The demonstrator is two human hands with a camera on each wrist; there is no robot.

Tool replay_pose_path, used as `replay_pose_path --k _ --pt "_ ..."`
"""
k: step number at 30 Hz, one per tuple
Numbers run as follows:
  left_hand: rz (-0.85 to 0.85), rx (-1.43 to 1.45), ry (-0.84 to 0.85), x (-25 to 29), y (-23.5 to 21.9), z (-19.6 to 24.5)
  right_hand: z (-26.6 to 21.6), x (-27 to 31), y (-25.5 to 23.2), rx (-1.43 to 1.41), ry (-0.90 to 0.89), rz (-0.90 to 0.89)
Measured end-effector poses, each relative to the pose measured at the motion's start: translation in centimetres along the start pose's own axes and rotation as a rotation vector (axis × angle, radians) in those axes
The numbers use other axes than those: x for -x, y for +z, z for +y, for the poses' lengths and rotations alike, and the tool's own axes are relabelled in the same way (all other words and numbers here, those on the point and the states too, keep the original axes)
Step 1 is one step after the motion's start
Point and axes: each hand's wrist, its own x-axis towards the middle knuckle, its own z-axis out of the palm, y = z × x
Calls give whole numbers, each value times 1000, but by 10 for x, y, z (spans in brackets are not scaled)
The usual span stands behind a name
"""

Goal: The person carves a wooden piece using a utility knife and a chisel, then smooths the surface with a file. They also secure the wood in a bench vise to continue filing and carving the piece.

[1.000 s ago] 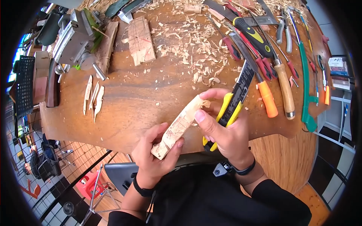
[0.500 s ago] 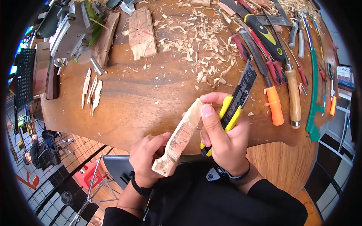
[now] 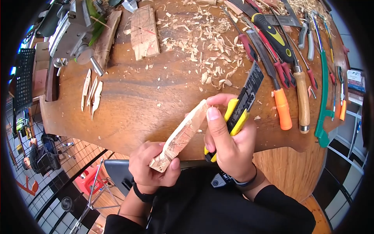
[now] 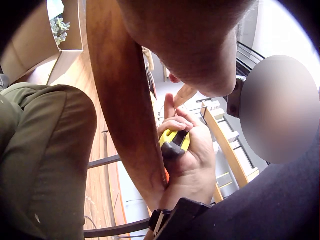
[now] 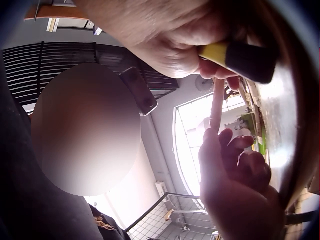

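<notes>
A carved wood piece (image 3: 182, 134) and a utility knife (image 3: 237, 114) at a wooden table (image 3: 128, 126)

The wooden table is the biggest thing, brown and shiny, and it spreads out in front of the person. A heavy gray metal vise (image 3: 70, 45) sits at its far left. Lots of long tools lie on the right: a green tool (image 3: 323, 117), one with a plain wooden handle (image 3: 302, 99), one with a fat orange handle (image 3: 283, 110) and one with a black and yellow handle (image 3: 273, 37). A flat board (image 3: 145, 33) lies near the vise, with lines drawn on it.

The right hand (image 3: 235, 150) curls its lower fingers around the yellow and black handle of the utility knife. The dark blade points up and away from the person. The thumb and pointer finger of this hand touch the top tip of the carved wood piece. The left hand (image 3: 147, 168) pinches the low end between thumb and fingers. So the carved wood piece leans between both hands, up off the table, with its top tilted to the right.

Thin wood slivers (image 3: 97, 100) lie together on the left. The smallest things are the curly shavings (image 3: 206, 76), scattered near the tools.
</notes>
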Motion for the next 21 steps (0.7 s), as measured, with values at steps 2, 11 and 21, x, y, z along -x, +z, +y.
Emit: replay_pose_path --k 2,11,21 --pt "-15 16 -26 -1 0 1 -3 0 1 -24 14 12" --pt "-132 -25 -56 -3 -5 2 -1 2 0 -194 -23 16" --pt "-155 -18 -52 -5 -3 3 1 7 -6 -250 -4 -18"
